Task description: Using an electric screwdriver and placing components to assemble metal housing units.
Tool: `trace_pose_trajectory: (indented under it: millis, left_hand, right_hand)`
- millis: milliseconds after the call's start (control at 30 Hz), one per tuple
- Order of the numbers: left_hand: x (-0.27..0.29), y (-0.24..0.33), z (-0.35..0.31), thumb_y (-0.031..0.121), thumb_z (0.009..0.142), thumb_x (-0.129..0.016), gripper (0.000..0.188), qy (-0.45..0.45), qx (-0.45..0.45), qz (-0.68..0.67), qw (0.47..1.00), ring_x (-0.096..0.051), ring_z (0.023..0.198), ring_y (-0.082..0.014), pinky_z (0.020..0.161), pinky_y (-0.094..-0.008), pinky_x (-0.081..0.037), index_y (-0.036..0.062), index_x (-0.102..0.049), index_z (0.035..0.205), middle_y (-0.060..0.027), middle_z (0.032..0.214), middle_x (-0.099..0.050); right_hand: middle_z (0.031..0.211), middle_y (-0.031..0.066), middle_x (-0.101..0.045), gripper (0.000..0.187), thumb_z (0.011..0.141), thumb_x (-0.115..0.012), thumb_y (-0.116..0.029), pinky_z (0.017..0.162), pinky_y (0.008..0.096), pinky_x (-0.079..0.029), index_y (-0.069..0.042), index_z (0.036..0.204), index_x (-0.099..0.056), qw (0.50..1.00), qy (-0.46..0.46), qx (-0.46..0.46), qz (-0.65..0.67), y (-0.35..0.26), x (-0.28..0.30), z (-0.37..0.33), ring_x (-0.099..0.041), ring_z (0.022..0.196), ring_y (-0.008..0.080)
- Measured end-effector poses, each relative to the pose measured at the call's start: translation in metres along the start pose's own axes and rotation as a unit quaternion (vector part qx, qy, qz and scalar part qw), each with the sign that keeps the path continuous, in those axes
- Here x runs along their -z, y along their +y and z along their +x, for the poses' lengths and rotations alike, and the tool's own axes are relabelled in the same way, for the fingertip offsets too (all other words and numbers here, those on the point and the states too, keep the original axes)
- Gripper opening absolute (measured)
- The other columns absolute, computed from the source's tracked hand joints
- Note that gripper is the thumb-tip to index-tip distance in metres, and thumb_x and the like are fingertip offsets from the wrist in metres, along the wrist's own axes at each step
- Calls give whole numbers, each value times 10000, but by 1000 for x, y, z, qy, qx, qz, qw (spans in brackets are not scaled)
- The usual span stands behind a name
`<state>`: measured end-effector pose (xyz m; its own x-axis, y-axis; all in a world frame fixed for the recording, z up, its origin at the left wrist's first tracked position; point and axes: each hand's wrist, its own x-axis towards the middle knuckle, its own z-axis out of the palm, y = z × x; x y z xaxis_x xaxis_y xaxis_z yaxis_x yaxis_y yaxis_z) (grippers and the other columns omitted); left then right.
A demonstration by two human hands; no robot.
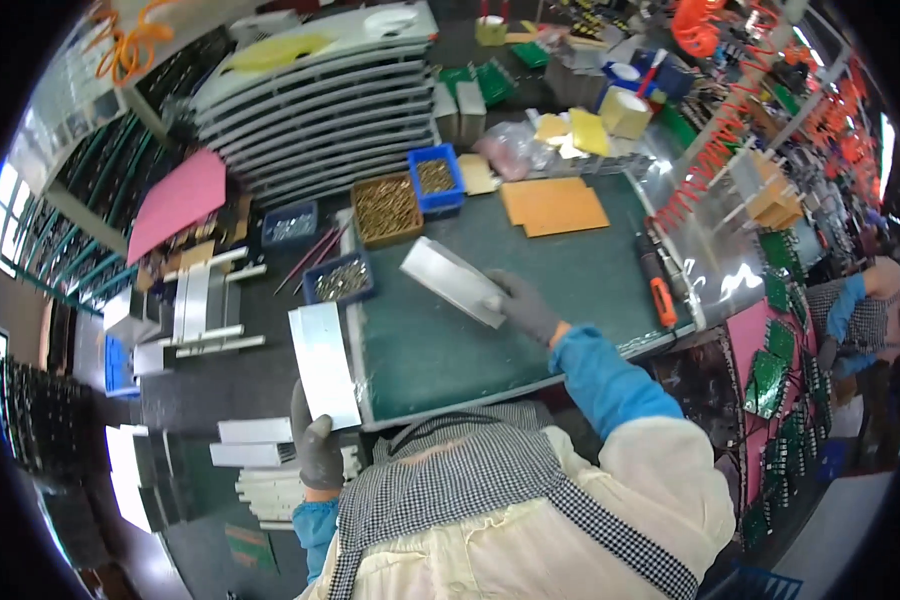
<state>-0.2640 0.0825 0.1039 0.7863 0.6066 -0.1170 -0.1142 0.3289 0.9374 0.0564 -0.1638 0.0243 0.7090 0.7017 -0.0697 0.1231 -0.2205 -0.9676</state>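
Observation:
My left hand (318, 446), in a grey glove, is closed on the lower end of a flat silver metal plate (324, 362) at the left edge of the green work mat (425, 365). Over the middle of the mat, my right hand (526, 308), also gloved in grey, grips the near right end of a long silver metal channel (448, 278). The channel lies at a slant, and I cannot tell whether it touches the mat. The fingers of my right hand are partly hidden behind the channel.
Screws fill a brown box (387, 208), a blue bin (436, 176) and a dark tray (338, 279) beyond the mat. An orange-handled electric screwdriver (658, 285) lies at the right. White strips (270, 492) are stacked by my left arm. A co-worker (860, 305) is at far right.

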Motion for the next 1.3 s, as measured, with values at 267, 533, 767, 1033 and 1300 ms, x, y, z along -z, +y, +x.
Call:
trace_pose_trajectory:
  millis: [267,533,767,1033,1300]
  left_hand:
    - [-16,-85,17,79,776,-674,817,219,-13,139,966,-494,1221,-295,1030,-382,-435,-20,-291,1491,-193,1415,-416]
    - [-63,-114,36,357,714,-805,974,250,79,704,660,-394,1358,-439,1139,-447,-337,0,-326,1484,-269,1514,-314]
    - [-216,-75,70,301,867,-748,751,-32,26,212,976,-556,1197,-249,1006,-364,-461,-18,-398,1450,-149,1326,-563]
    - [-283,-122,60,292,945,-668,585,-60,103,-111,987,-597,1149,-291,973,-430,-512,8,-445,1405,-116,1289,-573]
    - [-239,-45,118,182,854,-716,496,-50,-142,332,931,-618,1067,-221,907,-357,-495,27,-553,1295,-81,1136,-648]
  right_hand:
    - [1285,109,-596,526,918,-662,-191,988,317,-452,22,1372,-505,951,132,-52,275,47,74,-87,-566,1143,186]
    - [1320,114,-571,595,943,-655,-254,1018,335,-452,29,1423,-446,890,80,-41,448,51,112,-90,-554,1189,197]
    - [1347,110,-557,603,944,-657,-255,1036,326,-440,9,1437,-432,939,-19,-14,344,38,123,-84,-547,1205,199]
    - [1392,138,-533,662,886,-718,-254,1115,381,-377,-22,1443,-446,992,-56,40,106,26,157,-104,-488,1311,237]
    - [1430,136,-531,650,845,-747,-241,1123,384,-367,-40,1412,-502,997,-33,51,-38,48,256,-109,-485,1333,270]
